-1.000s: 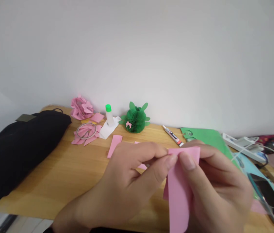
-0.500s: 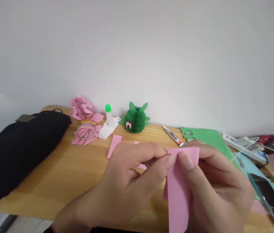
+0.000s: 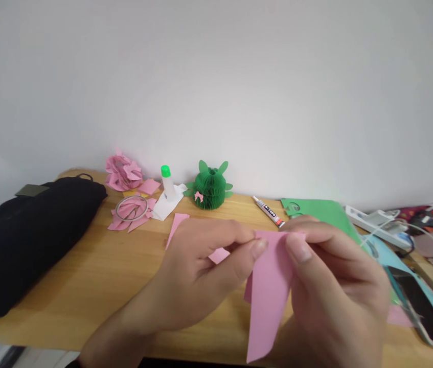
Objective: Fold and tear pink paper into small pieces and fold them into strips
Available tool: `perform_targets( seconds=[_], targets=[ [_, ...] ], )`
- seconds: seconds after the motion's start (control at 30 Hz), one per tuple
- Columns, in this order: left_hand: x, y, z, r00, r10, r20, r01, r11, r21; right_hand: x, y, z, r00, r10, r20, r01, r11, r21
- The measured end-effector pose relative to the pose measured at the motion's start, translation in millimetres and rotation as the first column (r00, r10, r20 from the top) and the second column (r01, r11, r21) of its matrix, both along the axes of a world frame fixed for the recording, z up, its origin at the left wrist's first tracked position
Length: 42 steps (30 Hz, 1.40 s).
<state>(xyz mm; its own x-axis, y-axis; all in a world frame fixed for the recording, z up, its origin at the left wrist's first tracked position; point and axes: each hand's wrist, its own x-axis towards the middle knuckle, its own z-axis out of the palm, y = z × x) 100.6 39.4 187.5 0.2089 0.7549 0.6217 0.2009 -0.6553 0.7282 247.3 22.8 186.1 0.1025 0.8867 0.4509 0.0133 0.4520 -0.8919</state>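
Observation:
A folded strip of pink paper [image 3: 272, 291] hangs between my hands, its fold at the top and a second layer showing behind on the left. My left hand [image 3: 208, 271] pinches the top left corner between thumb and forefinger. The top right corner is gripped by my right hand [image 3: 339, 281], thumb in front and fingers behind. Beyond my left hand lie a pink paper strip [image 3: 176, 227] and another pink piece [image 3: 219, 254], partly hidden by that hand. The green honeycomb paper cactus [image 3: 210, 189] with a small pink bow stands farther back.
At the back left are a crumpled pink paper pile [image 3: 123, 173], a metal ring [image 3: 132, 208] over pink scraps and a glue stick [image 3: 167, 181]. A black bag [image 3: 36, 245] fills the left. A glue tube [image 3: 269, 211], green sheet [image 3: 319, 212], power strip [image 3: 379, 225] and phone [image 3: 423, 306] lie right.
My thumbs have moved apart along the top edge, the right one toward the right corner. The strip's lower end has swung left and up. The view has shifted slightly.

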Motion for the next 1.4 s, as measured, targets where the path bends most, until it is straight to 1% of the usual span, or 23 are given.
perform_targets(
  seconds=[0.13,0.2,0.3,0.43,0.63,0.77,0.9,0.97,1.07,1.13,1.2,1.27,1.33,1.4],
  targets=[
    [-3,5,-4.6,1.0,0.0,0.031,-0.001,0.999,0.053,-1,3,-1.8,0.998,-0.047,-0.032,0.047,0.999,-0.014],
    [-4,7,-6.2,0.999,0.011,0.03,-0.013,0.998,0.065,-2,4,-2.0,0.998,-0.032,-0.046,0.031,0.999,-0.021],
    [-4,9,-6.8,1.0,0.009,0.03,-0.011,0.998,0.064,0,7,-1.8,0.997,0.038,-0.06,-0.039,0.999,-0.026],
    [-2,10,-6.1,0.999,-0.019,0.043,0.018,0.999,0.027,6,11,-1.6,0.989,0.114,-0.091,-0.118,0.992,-0.048],
    [-1,11,-5.9,0.998,-0.037,0.055,0.039,0.999,-0.024,8,17,-1.9,0.988,0.105,-0.111,-0.112,0.992,-0.059],
    [1,13,-6.4,0.995,-0.075,0.072,0.079,0.995,-0.055,9,18,-0.9,0.989,0.099,-0.114,-0.108,0.991,-0.08],
    [2,14,-6.4,0.994,-0.09,0.055,0.094,0.993,-0.077,13,21,0.5,0.982,0.131,-0.136,-0.141,0.988,-0.069],
    [2,14,-6.2,0.994,-0.092,0.05,0.095,0.994,-0.06,14,23,1.0,0.98,0.159,-0.119,-0.167,0.984,-0.061],
    [0,13,-6.2,0.996,-0.073,0.043,0.074,0.997,-0.019,13,25,0.8,0.979,0.18,-0.092,-0.188,0.978,-0.09],
    [0,12,-7.1,1.0,-0.025,0.01,0.025,0.999,0.032,14,26,0.1,0.981,0.174,-0.084,-0.183,0.977,-0.113],
    [-1,10,-8.5,0.999,0.043,-0.033,-0.039,0.993,0.111,16,25,-0.6,0.984,0.168,-0.054,-0.173,0.978,-0.118],
    [0,8,-9.8,0.994,0.086,-0.067,-0.074,0.983,0.168,20,22,-0.6,0.978,0.206,0.009,-0.204,0.972,-0.116],
    [1,6,-9.7,0.992,0.095,-0.083,-0.079,0.982,0.171,24,20,0.8,0.961,0.269,0.065,-0.261,0.959,-0.112],
    [2,3,-7.2,0.993,0.079,-0.084,-0.067,0.987,0.146,28,17,3.5,0.943,0.319,0.094,-0.31,0.946,-0.101]
  ],
)
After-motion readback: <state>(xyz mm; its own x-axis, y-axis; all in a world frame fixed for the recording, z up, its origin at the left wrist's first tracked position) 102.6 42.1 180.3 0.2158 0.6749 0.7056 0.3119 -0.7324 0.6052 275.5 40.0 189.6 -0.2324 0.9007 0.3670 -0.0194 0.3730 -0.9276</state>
